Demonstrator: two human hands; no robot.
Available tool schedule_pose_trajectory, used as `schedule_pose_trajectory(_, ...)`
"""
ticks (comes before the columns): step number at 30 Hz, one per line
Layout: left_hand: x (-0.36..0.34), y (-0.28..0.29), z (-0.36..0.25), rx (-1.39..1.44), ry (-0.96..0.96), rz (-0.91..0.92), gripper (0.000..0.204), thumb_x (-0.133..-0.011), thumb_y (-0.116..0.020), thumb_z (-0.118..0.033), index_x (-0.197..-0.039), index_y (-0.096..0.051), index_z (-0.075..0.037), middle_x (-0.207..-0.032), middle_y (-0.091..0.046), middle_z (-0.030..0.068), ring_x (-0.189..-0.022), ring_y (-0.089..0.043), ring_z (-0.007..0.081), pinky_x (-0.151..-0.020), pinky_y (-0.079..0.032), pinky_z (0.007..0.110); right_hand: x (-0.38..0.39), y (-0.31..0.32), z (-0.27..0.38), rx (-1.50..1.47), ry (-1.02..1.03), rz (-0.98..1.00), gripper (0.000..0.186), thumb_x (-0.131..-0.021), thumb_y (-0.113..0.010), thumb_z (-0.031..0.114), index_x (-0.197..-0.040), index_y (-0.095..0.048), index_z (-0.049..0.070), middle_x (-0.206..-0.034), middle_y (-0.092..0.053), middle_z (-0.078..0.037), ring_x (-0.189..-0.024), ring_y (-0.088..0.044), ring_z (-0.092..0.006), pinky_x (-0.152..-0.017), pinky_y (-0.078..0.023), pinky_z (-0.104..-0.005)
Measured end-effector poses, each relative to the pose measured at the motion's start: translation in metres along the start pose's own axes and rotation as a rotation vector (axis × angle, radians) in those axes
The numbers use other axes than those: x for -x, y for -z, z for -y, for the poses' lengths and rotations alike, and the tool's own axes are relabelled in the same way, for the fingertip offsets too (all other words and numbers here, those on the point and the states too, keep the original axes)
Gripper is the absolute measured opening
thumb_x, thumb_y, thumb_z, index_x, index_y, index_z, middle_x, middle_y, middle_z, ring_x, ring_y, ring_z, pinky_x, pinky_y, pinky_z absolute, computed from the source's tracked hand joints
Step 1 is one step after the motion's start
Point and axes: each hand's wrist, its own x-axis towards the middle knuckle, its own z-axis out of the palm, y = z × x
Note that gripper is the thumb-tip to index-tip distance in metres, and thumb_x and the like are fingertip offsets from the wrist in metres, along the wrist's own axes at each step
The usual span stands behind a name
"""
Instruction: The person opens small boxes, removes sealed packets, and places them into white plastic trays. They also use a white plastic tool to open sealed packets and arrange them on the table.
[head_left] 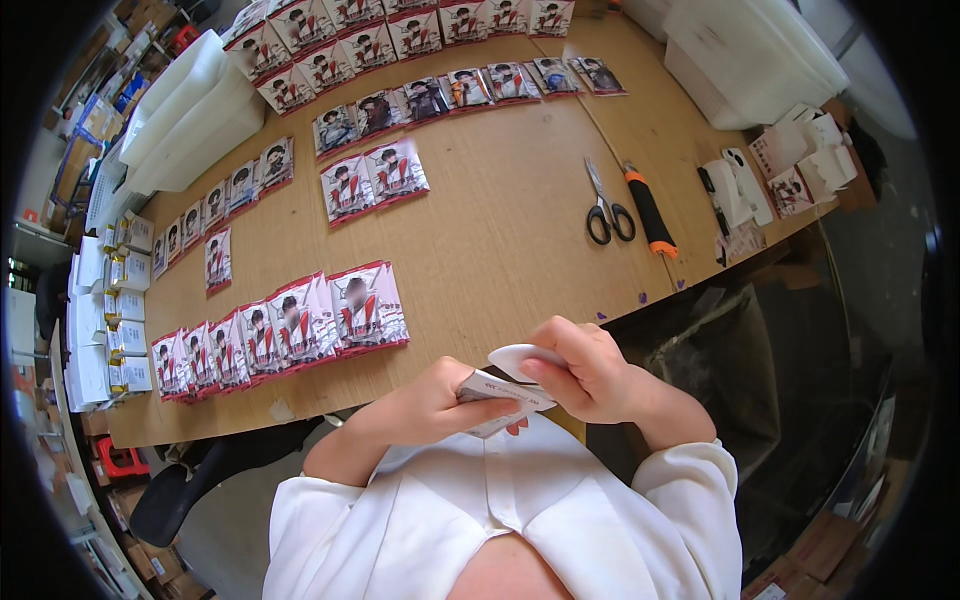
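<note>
Both of my hands are in front of my chest, just off the near edge of the table. My left hand [437,402] is closed, thumb on top, around a small white printed packet [487,389]. In my right hand [588,372], a white flat piece with a rounded edge [517,357] is pinched between thumb and fingers. The rounded piece is close above the packet; I cannot tell whether they touch. Ahead to the left lies an overlapping row of red-and-white picture packets [300,325].
More picture packets [372,182] lie in rows across the wooden table [480,230]. Black-handled scissors [593,186] and an orange-black tool [650,212] are to the right. White plastic tubs [190,120] stand far left, another tub [755,60] far right. Small white boxes [125,305] line the left edge.
</note>
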Motion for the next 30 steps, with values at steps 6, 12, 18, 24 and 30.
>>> schedule_pose_trajectory(6,0.004,-0.001,-0.024,-0.153,-0.034,0.072,0.028,-0.095,-0.053,-0.017,-0.116,-0.056,0.002,-0.095,-0.064,0.014,-0.083,-0.062,0.0206,-0.075,-0.048,0.029,0.017,0.004,-0.025,-0.056,0.123,-0.036,0.014,-0.086,-0.064,0.006,-0.086,-0.052,0.0,-0.067,-0.057,-0.011,-0.052,-0.054,-0.0245,-0.049,-0.042,-0.0325)
schedule_pose_trajectory(12,0.005,-0.004,-0.036,-0.261,-0.078,0.255,0.041,-0.097,-0.04,-0.02,-0.13,-0.04,0.006,-0.119,-0.052,0.0217,-0.105,-0.052,0.0326,-0.091,-0.041,0.035,0.012,-0.002,-0.045,-0.382,0.378,-0.018,0.02,-0.094,-0.056,0.014,-0.087,-0.048,-0.003,-0.068,-0.056,-0.013,-0.043,-0.044,-0.0166,-0.039,-0.034,-0.0289)
schedule_pose_trajectory(18,0.008,-0.001,-0.022,-0.2,-0.239,0.215,0.051,-0.097,-0.031,-0.027,-0.134,-0.037,0.008,-0.118,-0.053,0.0225,-0.106,-0.051,0.0346,-0.092,-0.041,0.039,0.01,-0.002,-0.049,-0.537,0.37,0.01,0.021,-0.095,-0.054,0.016,-0.087,-0.047,-0.003,-0.061,-0.053,-0.012,-0.039,-0.04,-0.0143,-0.036,-0.03,-0.0279)
schedule_pose_trajectory(24,0.011,-0.002,-0.018,-0.208,-0.299,0.178,0.052,-0.096,-0.029,-0.028,-0.135,-0.037,0.006,-0.116,-0.055,0.0209,-0.102,-0.054,0.0334,-0.09,-0.043,0.04,0.008,-0.004,-0.046,-0.577,0.375,-0.021,0.019,-0.092,-0.059,0.012,-0.085,-0.046,-0.001,-0.064,-0.051,-0.01,-0.044,-0.046,-0.0202,-0.039,-0.034,-0.0314)
schedule_pose_trajectory(30,0.011,-0.006,-0.011,-0.164,-0.331,0.129,0.053,-0.096,-0.03,-0.027,-0.136,-0.037,0.006,-0.116,-0.055,0.0204,-0.103,-0.054,0.0344,-0.091,-0.043,0.041,0.01,-0.013,-0.045,-0.507,0.447,-0.134,0.016,-0.092,-0.057,0.01,-0.089,-0.045,-0.001,-0.063,-0.051,-0.009,-0.042,-0.044,-0.0185,-0.038,-0.034,-0.0309)
